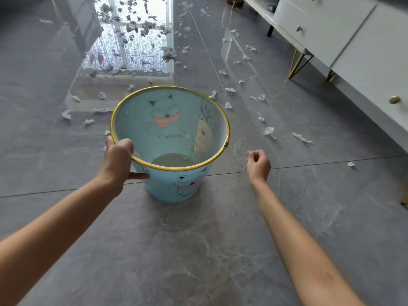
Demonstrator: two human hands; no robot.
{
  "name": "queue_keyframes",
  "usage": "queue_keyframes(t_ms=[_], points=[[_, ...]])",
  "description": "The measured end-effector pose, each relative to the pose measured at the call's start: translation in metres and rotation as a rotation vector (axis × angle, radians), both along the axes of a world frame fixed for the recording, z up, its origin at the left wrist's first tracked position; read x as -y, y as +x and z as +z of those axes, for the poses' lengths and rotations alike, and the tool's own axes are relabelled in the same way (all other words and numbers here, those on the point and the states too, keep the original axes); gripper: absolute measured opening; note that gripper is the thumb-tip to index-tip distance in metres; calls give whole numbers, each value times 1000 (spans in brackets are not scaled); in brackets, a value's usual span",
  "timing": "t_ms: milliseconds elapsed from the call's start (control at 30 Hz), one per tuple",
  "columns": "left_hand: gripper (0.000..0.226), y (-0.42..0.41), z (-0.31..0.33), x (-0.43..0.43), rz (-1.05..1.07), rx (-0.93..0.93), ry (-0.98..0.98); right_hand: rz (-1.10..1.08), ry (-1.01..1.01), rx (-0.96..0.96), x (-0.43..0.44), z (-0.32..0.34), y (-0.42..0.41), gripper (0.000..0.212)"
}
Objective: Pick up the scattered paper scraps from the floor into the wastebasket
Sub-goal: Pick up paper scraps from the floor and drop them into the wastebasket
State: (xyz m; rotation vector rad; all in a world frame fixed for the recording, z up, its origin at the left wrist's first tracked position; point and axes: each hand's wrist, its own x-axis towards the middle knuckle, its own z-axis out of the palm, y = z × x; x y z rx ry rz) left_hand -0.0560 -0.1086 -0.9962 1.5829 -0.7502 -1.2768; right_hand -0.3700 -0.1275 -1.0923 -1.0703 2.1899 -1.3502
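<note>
A light-blue wastebasket (176, 188) with a gold rim and fox drawings stands on the grey tile floor, tilted slightly toward me. My left hand (118, 157) grips its near-left rim, thumb inside and fingers down the outer wall. My right hand (259, 165) hovers over the floor just right of the basket, fingers curled, with nothing visible in it. White paper scraps lie scattered beyond: one crumpled scrap (269, 130) and a long scrap (301, 138) to the right, a small scrap (351, 164) farther right, and scraps (66, 114) to the left.
A white cabinet (364, 62) on thin gold legs (297, 62) runs along the right side. A bright window reflection (132, 40) on the glossy floor holds several more scraps. The floor near me is bare tile.
</note>
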Motion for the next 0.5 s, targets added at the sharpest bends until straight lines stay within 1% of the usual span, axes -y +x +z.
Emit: queue_keyframes(t_ms=[67,133,200,267,300,333,367,433,467,500], points=[[53,-2,2,-3,1,8,-11,98,-180,177,5,42,17,23],[42,-4,4,-5,1,8,-16,279,-376,295,6,87,38,20],[38,-4,6,-6,0,13,-18,442,-530,316,3,124,62,16],[37,-6,10,-9,-1,0,-12,541,-577,269,-2,147,81,8],[36,-7,11,-10,-5,-5,-2,575,-559,194,-3,152,87,8],[35,-7,17,-11,-10,-7,8,616,-512,75,-2,158,92,11],[37,-6,19,-12,-24,-8,23,668,-422,-95,0,160,94,17],[43,-1,26,-13,-61,1,38,829,-121,-428,2,160,94,32],[46,1,30,-13,-75,6,38,913,47,-518,2,158,93,42],[47,2,34,-12,-86,12,32,975,120,-549,1,155,90,49]])
